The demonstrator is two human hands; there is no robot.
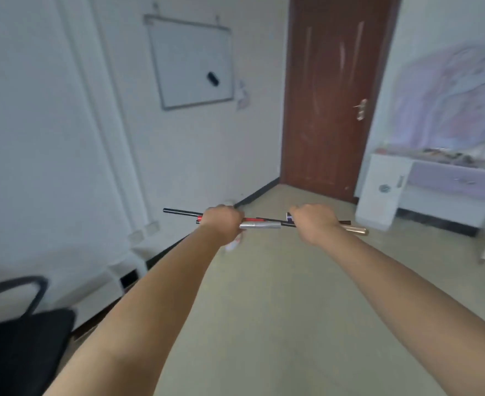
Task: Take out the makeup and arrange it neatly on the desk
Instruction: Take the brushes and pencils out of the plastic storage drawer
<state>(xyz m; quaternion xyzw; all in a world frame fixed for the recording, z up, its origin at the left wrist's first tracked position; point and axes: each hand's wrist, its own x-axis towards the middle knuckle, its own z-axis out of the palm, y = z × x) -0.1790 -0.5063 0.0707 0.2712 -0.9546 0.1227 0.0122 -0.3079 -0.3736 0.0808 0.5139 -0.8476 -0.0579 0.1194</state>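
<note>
Both hands, left [222, 222] & right [312, 222], grip a bundle of makeup pens [260, 224] horiz.; no legible labels.

Black, red, silver and gold makeup sticks [260, 223]; brown door [332, 95] upper right; lilac desk drawer [458, 181]; black chair [21, 338] lower left.

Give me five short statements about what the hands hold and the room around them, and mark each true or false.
1. Both hands grip a bunch of slim makeup sticks. True.
2. The left hand is empty. False: it holds the bunch, as does the right hand.
3. The brown door is closed. True.
4. The whiteboard lies on the floor. False: it hangs on the wall.
5. The sticks rest on the desk. False: they are held in the air, away from it.
</note>
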